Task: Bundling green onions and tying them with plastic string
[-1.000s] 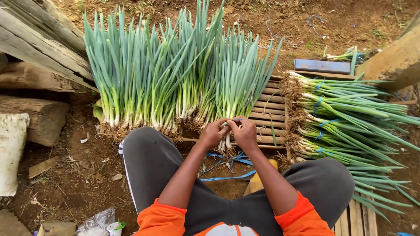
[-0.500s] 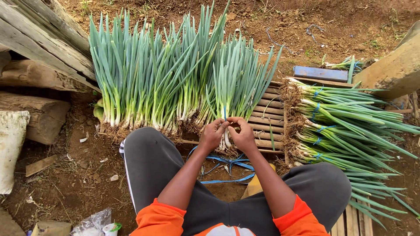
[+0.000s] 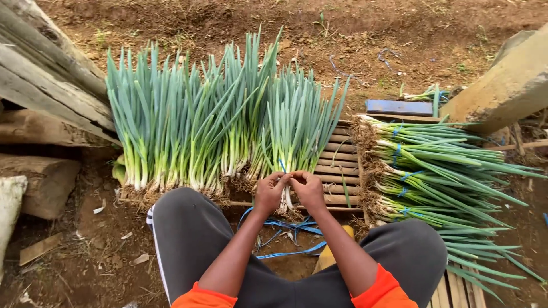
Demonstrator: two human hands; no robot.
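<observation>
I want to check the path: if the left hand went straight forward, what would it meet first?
Probably the bunch of green onions that the left hand already touches at the white stalks; depth is unclear.

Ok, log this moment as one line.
left hand: gripping onion bunch | right hand: same bunch, at blue tie | tied bunches stacked to the right | loose blue strips on ground

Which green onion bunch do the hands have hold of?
The rightmost upright bunch in the row, with both hands closed around its white base. The other upright bunches stand untouched, and the tied bundles lie flat at right.
</observation>
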